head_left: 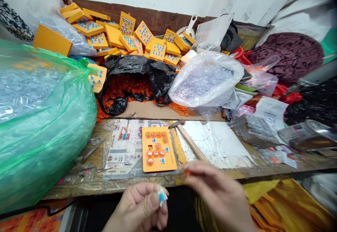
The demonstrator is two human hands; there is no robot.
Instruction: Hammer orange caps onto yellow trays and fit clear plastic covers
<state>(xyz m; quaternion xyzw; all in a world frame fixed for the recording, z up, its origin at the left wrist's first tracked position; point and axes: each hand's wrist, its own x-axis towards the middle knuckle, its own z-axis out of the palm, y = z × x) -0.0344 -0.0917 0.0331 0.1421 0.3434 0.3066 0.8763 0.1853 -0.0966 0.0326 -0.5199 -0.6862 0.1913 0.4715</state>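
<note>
My left hand (139, 205) is closed, pinching a small blue-and-white switch (162, 197) between thumb and forefinger, just past the bench's front edge. To its right, my right hand (219, 193) is also closed in a pinch on a small orange cap (187, 173), blurred by motion and partly hidden by the fingers. Ahead of both hands a yellow-orange plastic board (159, 167) lies flat on a printed sheet (126, 154). Several clear orange caps (156, 153) sit on the board, among bare blue switches (163, 160) and one dark square hole (150, 147).
A hammer (192, 142) lies right of the board on white card (223, 144). Behind are a black bag (129, 63) of orange caps, a clear bag (207, 81) of pieces and piled boards (113, 35). A bulging green bag (65, 130) fills the left.
</note>
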